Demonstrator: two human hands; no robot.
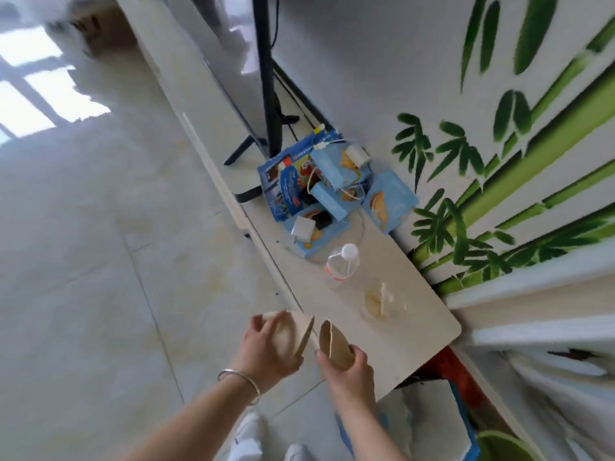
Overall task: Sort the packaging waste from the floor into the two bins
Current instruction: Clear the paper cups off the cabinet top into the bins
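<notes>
My left hand (266,347) grips a beige paper cup or bowl (293,334) held on its side. Just to its right, my right hand (346,367) holds a brown paper cup (332,341), mouth tilted up and left. The two cups nearly touch above the near end of a low cream shelf (416,324). At the bottom right, a green bin rim (502,444) shows, and beside it a blue-edged bin with white material inside (432,420).
On the shelf stand a clear plastic bottle with a white cap (342,262), a crumpled clear wrapper (379,301), and a heap of blue snack boxes with white chargers (326,188). A black stand (269,94) rises behind. Wall with bamboo painting on the right; tiled floor on the left.
</notes>
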